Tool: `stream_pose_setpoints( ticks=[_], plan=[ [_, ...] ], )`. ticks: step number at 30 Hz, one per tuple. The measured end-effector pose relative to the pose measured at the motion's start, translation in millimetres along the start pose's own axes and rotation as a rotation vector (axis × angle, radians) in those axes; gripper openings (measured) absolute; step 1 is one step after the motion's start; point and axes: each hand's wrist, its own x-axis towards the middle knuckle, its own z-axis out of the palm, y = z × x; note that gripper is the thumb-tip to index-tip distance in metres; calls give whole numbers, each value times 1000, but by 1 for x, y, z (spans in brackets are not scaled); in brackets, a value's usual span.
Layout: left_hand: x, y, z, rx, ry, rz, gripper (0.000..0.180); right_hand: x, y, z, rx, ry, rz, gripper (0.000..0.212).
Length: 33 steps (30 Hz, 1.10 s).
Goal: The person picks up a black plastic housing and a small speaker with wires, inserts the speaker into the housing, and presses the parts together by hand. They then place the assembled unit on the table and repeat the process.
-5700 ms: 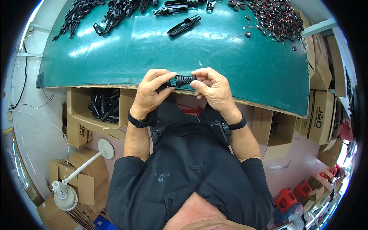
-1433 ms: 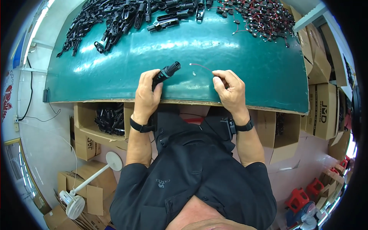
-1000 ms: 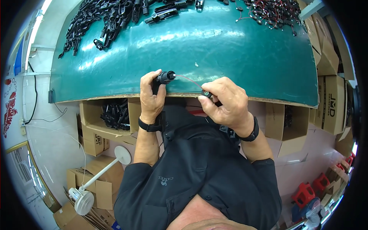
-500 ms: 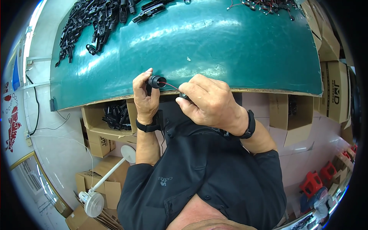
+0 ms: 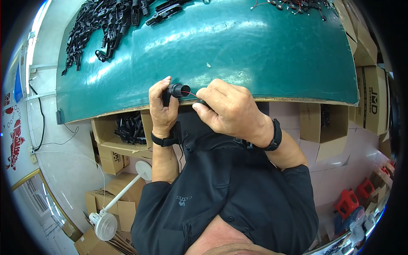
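My left hand (image 5: 161,103) is closed around a black plastic housing with a round, threaded open end (image 5: 180,90) that faces right. A thin red wire (image 5: 192,94) runs from inside that opening to my right hand (image 5: 229,104). The thumb and fingers of my right hand are pinched on a small black part at the wire's end, mostly hidden by the fingers. Both hands are held at the near edge of the green table (image 5: 238,46), a short gap apart.
A heap of black plastic housings (image 5: 110,32) covers the table's far left. Several small wired parts (image 5: 297,5) lie at the far right. Below the edge stand cardboard boxes, one with black parts (image 5: 129,129), another at right (image 5: 329,131). A white fan (image 5: 105,225) stands lower left.
My right hand has moved slightly left and up, closer to the housing's opening, so less wire shows. The small black part is now more hidden by my fingers.
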Motion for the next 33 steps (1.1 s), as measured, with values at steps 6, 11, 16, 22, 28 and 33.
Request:
stream_pose_setpoints(
  ticks=[6,11,16,22,28,33],
  plan=[
    [2,8,-4,87,-82,8,51,3,15,6,76,35,59,14],
    [6,17,-5,117,-74,3,51,3,20,3,248,-59,241,10],
    [6,18,-6,86,-91,-7,50,5,32,2,636,-211,661,15],
    [10,22,-6,103,-96,14,52,0,37,12,898,-126,820,18],
    [12,24,-6,117,-78,14,50,-10,45,20,436,-37,420,19],
    [11,25,-7,125,-81,1,49,-11,45,12,231,-50,255,21]
  ],
)
